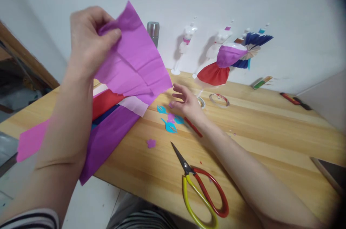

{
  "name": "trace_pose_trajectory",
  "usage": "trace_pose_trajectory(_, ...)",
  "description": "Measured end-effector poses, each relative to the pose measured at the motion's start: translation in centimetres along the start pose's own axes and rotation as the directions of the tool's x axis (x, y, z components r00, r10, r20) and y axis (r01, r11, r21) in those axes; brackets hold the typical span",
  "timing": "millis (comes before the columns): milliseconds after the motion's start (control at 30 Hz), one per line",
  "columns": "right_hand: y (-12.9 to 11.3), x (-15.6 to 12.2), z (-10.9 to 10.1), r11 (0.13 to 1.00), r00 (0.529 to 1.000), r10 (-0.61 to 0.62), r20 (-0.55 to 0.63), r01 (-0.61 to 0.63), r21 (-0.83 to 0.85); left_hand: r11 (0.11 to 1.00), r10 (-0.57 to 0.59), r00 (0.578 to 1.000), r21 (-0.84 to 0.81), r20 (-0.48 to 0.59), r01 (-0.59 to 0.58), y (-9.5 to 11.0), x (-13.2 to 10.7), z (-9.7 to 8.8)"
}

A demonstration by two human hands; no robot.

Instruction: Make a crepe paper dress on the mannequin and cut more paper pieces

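The purple sheet (pixel 140 56) concealed part of the left hand (pixel 90 38); the right frame edge cropped a dark flat object (pixel 331 173).

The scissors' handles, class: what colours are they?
One is red, the other yellow; the scissors show best in the head view.

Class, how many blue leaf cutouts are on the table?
3: a back leaf, a front leaf nearest the scissors, and a right leaf; others may be hidden.
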State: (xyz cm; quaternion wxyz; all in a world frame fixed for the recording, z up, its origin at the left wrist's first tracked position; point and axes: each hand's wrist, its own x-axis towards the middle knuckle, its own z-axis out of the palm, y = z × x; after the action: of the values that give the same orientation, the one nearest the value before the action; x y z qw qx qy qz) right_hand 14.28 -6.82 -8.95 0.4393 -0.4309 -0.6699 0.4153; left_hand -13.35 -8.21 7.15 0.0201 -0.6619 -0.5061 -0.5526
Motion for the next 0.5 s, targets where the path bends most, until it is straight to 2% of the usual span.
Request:
trace_pose_trajectory(100, 0.0, -0.1, 0.1, 1.0, 1.0, -0.004, -0.009, 0.004, 0.012, 0.991, 0.106, 0.981, -0.061, -0.163, -0.117, 0.0, 0.1, -1.2)
trace_pose_trajectory(200, -0.1, -0.4, 0.2, 1.0, 1.0, -0.016, -0.017, 0.016, 0.004, 0.982, 0.16, 0.961, -0.058, -0.227, -0.177, -0.1, 0.0, -2.2)
trace_pose_trajectory(367, -0.5, -0.6, 0.2, 0.996, 1.0, 0.015, -0.008, -0.014, 0.083, 0.936, 0.177, 0.968, -0.275, -0.18, -0.222, 0.5, -0.2, -2.2)
trace_pose_trajectory(433, -0.6, -0.6, 0.1, 0.987, 1.0, 0.012, -0.001, -0.012, 0.158, 0.921, 0.11, 0.984, -0.357, -0.142, -0.154, 1.0, -0.4, -1.5)
trace_pose_trajectory(500, -0.9, -0.5, 0.1, 0.969, 1.0, 0.016, 0.008, -0.017, 0.245, 0.931, 0.014, 0.999, -0.363, -0.052, -0.032, 1.4, -0.7, -0.7)
